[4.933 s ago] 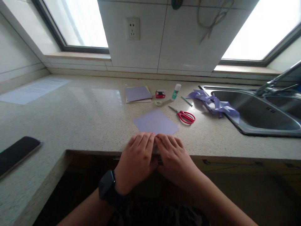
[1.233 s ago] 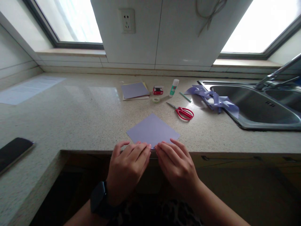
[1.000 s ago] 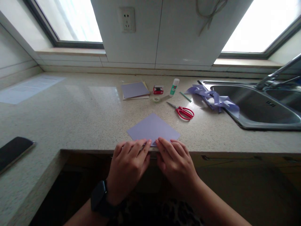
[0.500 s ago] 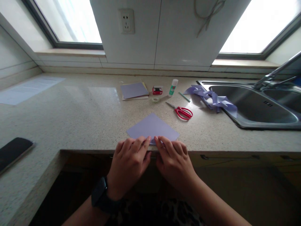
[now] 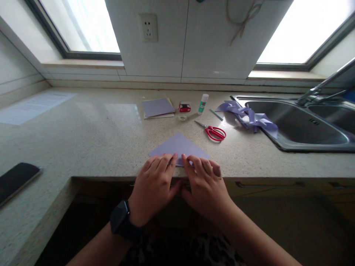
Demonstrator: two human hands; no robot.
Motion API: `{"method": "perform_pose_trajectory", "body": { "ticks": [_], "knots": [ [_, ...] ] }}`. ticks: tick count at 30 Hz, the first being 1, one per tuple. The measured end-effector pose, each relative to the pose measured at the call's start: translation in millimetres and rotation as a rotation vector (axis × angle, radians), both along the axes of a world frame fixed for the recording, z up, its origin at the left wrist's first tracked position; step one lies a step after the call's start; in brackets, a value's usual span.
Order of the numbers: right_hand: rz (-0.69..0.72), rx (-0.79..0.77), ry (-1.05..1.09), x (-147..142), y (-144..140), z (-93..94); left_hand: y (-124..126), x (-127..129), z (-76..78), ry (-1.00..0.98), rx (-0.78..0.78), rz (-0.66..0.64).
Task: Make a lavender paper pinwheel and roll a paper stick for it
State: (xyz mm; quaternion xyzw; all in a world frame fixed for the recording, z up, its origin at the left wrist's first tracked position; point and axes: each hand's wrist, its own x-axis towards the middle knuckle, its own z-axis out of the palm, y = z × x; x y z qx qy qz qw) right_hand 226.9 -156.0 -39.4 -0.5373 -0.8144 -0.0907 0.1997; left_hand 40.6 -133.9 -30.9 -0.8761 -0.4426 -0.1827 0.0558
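A purple sheet of paper (image 5: 179, 144) lies at the counter's front edge, its visible part a triangle with the tip pointing away from me. My left hand (image 5: 155, 181) rests its fingers on the near left part of the sheet, thumb apart below the counter edge. Mirroring it, my right hand (image 5: 205, 181) presses its fingertips onto the near right part. Both index fingertips sit close together near the middle of the lower edge. The paper under my fingers is hidden.
Beyond the sheet lie red-handled scissors (image 5: 215, 133), a glue stick (image 5: 203, 103), a small red box (image 5: 184, 107), a tape roll (image 5: 182, 118), a green stick (image 5: 216, 114) and stacked paper (image 5: 158, 107). A purple paper pinwheel shape (image 5: 249, 114) overlaps the sink (image 5: 294, 147). A dark phone-like object (image 5: 18, 179) is left.
Both hands have slid slightly forward over the paper, covering more of its side corners. My thumbs have come nearer each other below the counter edge. The camera view has shifted slightly.
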Motion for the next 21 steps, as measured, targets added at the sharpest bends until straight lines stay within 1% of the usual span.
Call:
{"method": "perform_pose_trajectory", "body": {
  "ticks": [4,7,9,11,13,15,17,21],
  "knots": [
    [-0.006,-0.018,-0.02,-0.6,7.1,7.0,6.8,3.1,6.4,0.011,-0.046,0.011],
    [0.004,-0.041,-0.045,-0.4,11.5,10.6,5.8,4.9,7.6,0.027,-0.056,0.028],
    [0.01,-0.046,-0.061,0.2,12.6,11.1,-0.7,6.9,5.1,0.025,-0.012,0.042],
    [0.014,-0.041,-0.06,1.3,12.6,10.3,-11.1,10.2,0.1,0.015,0.072,0.044],
    [0.025,-0.038,-0.061,2.7,12.0,9.1,-22.2,14.3,-6.3,0.007,0.127,0.01],
    [0.028,-0.037,-0.078,4.1,11.8,8.5,-30.3,18.8,-11.9,-0.003,0.117,-0.008],
    [0.027,-0.041,-0.098,5.8,12.4,8.9,-33.2,22.8,-15.0,-0.011,0.103,0.003],
    [0.041,-0.071,-0.105,10.5,16.2,12.5,-26.0,27.9,-12.0,-0.036,0.054,-0.009]
  ]
}}
